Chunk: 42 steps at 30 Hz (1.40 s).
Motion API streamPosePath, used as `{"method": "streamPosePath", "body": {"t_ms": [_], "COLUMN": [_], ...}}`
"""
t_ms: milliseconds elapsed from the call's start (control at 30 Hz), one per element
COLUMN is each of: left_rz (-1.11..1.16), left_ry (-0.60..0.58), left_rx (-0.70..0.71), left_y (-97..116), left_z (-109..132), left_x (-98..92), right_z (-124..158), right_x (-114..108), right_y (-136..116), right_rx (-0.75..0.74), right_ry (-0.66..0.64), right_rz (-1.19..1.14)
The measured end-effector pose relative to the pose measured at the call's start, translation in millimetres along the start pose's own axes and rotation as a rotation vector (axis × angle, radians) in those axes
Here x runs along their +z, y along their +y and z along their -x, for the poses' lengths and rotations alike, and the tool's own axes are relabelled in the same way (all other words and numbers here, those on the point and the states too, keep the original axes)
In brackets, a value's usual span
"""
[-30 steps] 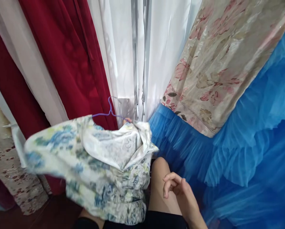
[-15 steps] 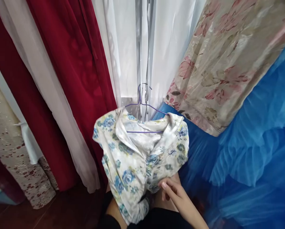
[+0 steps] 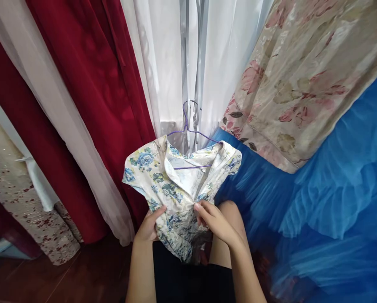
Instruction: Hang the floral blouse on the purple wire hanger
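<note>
A white blouse with blue flowers (image 3: 169, 185) hangs on a thin purple hanger (image 3: 186, 128), in front of grey straps (image 3: 185, 54). My left hand (image 3: 149, 225) grips the blouse's left side, its thumb on the front and its other fingers hidden behind the cloth. At the bottom of the neckline my right hand (image 3: 212, 216) pinches the front edge of the blouse between thumb and fingers. The blouse's lower part is bunched and hangs over my lap.
Dark red (image 3: 90, 84) and pale pink cloths hang at the left, beside a sequinned beige one. White fabric (image 3: 166, 63) hangs behind the hanger. At the right are a floral beige cloth (image 3: 302, 84) and blue tulle (image 3: 327, 198). My bare knee (image 3: 229, 210) is near my right hand.
My left hand has come into view and holds the blouse's side. My right hand has moved up and left to the neckline's bottom. The blouse is drawn narrower, its lower part lifted.
</note>
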<state>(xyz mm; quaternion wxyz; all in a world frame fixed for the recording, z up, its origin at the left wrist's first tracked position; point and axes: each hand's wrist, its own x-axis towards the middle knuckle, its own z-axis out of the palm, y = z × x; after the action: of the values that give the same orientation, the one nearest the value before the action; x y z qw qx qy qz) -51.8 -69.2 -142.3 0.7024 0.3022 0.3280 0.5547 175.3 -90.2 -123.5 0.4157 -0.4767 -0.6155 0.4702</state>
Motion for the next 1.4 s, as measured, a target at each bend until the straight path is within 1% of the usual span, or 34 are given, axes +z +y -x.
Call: {"method": "streamPosePath", "body": {"t_ms": [67,100,167,200,233,267,333,367,400,433,467,500,533,567,600,667,767,833,900,933,1033,1100,1133,1200,1267,1300,1333,1400], "left_rz": [-0.084,-0.103,-0.142,-0.186,-0.247,-0.323,-0.491,-0.568,-0.641,-0.709,-0.759,-0.779,-0.773,-0.754,-0.729,-0.712,-0.806,-0.872,-0.933,-0.964,-1.106,-1.241,-1.309,-1.402,-1.400,-1.357,-1.294,-1.133], "left_ry": [0.059,0.057,0.073,0.108,0.181,0.297,0.581,0.671,0.681,0.597,0.450,0.301,0.186,0.115,0.085,0.062,-0.003,-0.066,-0.136,-0.166,-0.246,-0.319,-0.354,-0.404,-0.439,-0.426,-0.377,-0.201], "left_rx": [-0.031,-0.033,0.007,0.067,0.169,0.312,0.669,0.829,0.938,0.977,0.954,0.887,0.809,0.740,0.693,0.642,0.579,0.552,0.533,0.521,0.501,0.496,0.490,0.473,0.474,0.511,0.578,0.775], "left_y": [4,4,1,-1,-5,-11,-26,-35,-46,-57,-67,-77,-85,-91,-95,-95,-85,-75,-65,-60,-47,-40,-38,-33,-24,-16,-5,23], "left_z": [3,3,-2,-6,-11,-15,-20,-19,-16,-11,-6,-2,2,5,6,4,-2,-4,-3,-1,8,15,18,18,12,7,0,-13], "left_x": [9.2,12.0,12.1,10.0,7.5,5.6,7.7,12.6,19.9,28.9,38.8,48.4,56.9,63.7,68.3,71.4,66.5,61.8,58.8,58.4,62.2,66.4,67.8,68.2,67.0,67.3,69.2,79.4], "right_z": [-13,-14,-8,-3,2,7,14,15,15,15,15,15,15,16,17,21,21,11,-8,-21,-61,-82,-88,-93,-90,-87,-84,-78], "right_x": [13,19,25,26,25,23,18,17,16,16,17,18,20,21,22,22,23,20,13,8,-14,-28,-32,-36,-34,-32,-29,-23], "right_y": [-3,-2,3,7,10,13,14,13,10,7,4,2,-1,-2,-2,-2,-4,-14,-34,-48,-98,-129,-140,-152,-151,-147,-143,-135], "right_rx": [-0.081,-0.118,-0.150,-0.138,-0.115,-0.090,-0.048,-0.034,-0.023,-0.012,-0.004,0.000,0.003,0.006,0.010,0.030,0.067,0.039,-0.032,-0.074,-0.157,-0.211,-0.234,-0.272,-0.286,-0.290,-0.293,-0.297], "right_ry": [0.097,0.149,0.224,0.235,0.235,0.234,0.222,0.212,0.198,0.182,0.169,0.168,0.180,0.198,0.214,0.207,0.179,0.253,0.329,0.343,0.240,0.227,0.225,0.228,0.242,0.258,0.277,0.303], "right_rz": [-0.041,-0.084,-0.184,-0.220,-0.235,-0.235,-0.214,-0.207,-0.211,-0.225,-0.242,-0.256,-0.268,-0.275,-0.281,-0.302,-0.364,-0.431,-0.522,-0.566,-0.634,-0.635,-0.631,-0.610,-0.565,-0.530,-0.492,-0.425]}}
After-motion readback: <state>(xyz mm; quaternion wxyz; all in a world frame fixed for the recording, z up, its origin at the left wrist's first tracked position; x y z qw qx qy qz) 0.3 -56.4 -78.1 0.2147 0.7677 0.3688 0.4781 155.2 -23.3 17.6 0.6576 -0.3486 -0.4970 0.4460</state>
